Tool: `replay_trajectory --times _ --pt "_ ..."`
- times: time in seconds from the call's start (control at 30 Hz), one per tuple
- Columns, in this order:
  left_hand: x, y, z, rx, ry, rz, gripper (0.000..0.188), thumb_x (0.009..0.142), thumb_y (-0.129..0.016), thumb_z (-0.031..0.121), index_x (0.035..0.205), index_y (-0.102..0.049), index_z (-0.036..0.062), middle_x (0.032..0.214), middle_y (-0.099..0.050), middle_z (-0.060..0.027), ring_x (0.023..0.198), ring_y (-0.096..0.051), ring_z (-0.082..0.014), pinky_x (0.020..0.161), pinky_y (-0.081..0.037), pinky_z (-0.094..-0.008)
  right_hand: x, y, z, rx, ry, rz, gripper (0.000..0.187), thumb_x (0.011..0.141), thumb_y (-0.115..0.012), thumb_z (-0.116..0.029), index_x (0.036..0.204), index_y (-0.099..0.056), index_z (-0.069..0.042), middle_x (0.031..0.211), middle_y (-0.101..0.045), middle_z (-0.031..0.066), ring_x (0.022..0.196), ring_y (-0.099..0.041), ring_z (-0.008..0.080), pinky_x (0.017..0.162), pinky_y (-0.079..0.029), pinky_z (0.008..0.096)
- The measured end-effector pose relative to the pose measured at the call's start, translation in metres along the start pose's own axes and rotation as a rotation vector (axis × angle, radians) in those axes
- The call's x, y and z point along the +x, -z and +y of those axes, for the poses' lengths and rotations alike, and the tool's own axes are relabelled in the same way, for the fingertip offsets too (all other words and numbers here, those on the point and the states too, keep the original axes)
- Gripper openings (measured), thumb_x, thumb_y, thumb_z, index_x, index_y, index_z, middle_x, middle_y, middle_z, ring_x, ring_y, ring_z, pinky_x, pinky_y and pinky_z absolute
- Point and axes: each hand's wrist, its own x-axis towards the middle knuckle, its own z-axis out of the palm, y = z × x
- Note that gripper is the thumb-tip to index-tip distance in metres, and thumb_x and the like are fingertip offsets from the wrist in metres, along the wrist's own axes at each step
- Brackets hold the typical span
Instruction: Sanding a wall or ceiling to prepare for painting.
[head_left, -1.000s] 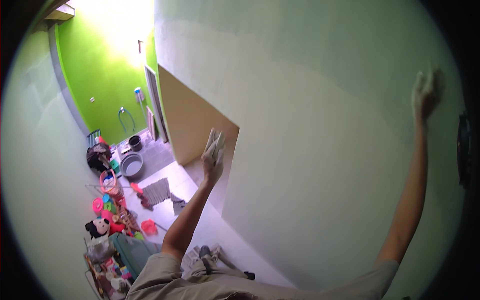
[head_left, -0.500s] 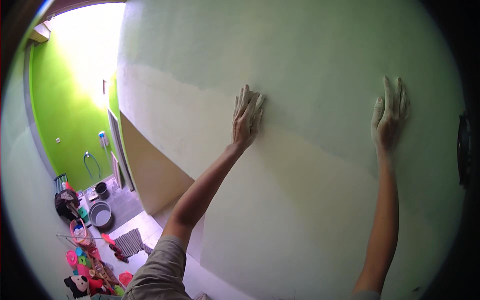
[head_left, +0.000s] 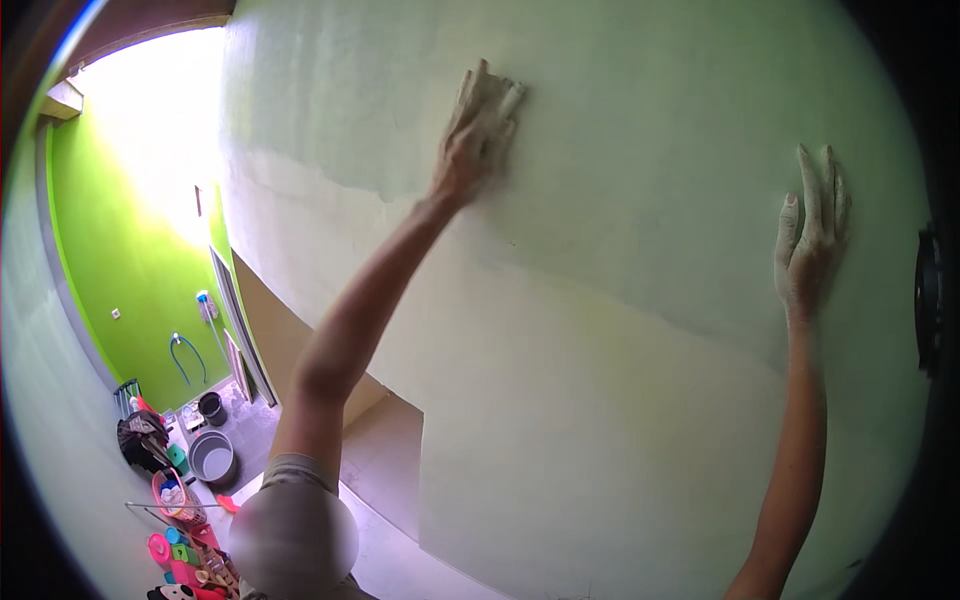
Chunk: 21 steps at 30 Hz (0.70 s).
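Note:
My left hand [head_left: 476,135] lies against the upper part of a pale green wall [head_left: 640,90], its fingers stretched out and somewhat blurred by motion. Pale dust coats the fingers, and the palm side is hidden, so whether anything thin sits under it cannot be made out. Farther right, my right hand [head_left: 812,235] rests flat on the same wall, with fingers extended upward, the thumb apart and pale dust on the skin. A greener upper area meets a paler lower area along an uneven border below and between the hands.
At the lower left are a grey basin [head_left: 213,458], a black bucket [head_left: 211,408], a pink basket [head_left: 175,495] and several colourful toys. Beyond them stands a bright green wall [head_left: 100,270] with a blue hose [head_left: 186,360]. A dark round-edged object [head_left: 930,300] shows at the far right.
My left hand has slid up the wall and slightly left. My right hand appears a little farther right in the picture, still flat on the wall. The whole view has shifted somewhat.

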Motion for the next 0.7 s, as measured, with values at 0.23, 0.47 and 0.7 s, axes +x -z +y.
replay_trajectory --times 0.23,0.47,0.7 --pt "0.038 0.001 -0.049 -0.07 0.427 0.183 0.048 0.108 -0.043 0.033 0.148 -0.054 0.0102 0.165 -0.031 -0.0169 0.154 -0.027 -0.0324 0.124 -0.025 -0.0407 -0.002 -0.009 -0.008 -0.014 0.011 0.016 0.043 0.108 -0.045 -0.027 0.15 -0.051 -0.02 0.157 -0.046 0.0071 0.145 -0.042 0.0308 0.12 -0.034 0.0496" --pt "0.061 -0.001 -0.1 0.014 0.359 0.202 0.054 0.107 -0.042 0.033 0.153 -0.045 0.0044 0.164 -0.035 -0.0156 0.153 -0.03 -0.0269 0.122 -0.029 -0.039 0.003 -0.004 -0.011 0.079 -0.01 0.022 0.043 0.108 -0.045 -0.028 0.15 -0.05 -0.02 0.157 -0.046 0.0069 0.145 -0.042 0.0315 0.12 -0.033 0.0495" --pt "0.065 -0.024 -0.039 0.092 0.052 0.004 0.061 0.109 -0.039 0.044 0.157 -0.039 0.0065 0.164 -0.033 -0.0153 0.151 -0.032 -0.0273 0.124 -0.025 -0.041 -0.003 -0.002 -0.002 -0.006 -0.025 -0.003 0.045 0.107 -0.046 -0.026 0.151 -0.049 -0.021 0.159 -0.044 0.0068 0.146 -0.041 0.0322 0.12 -0.032 0.0515"
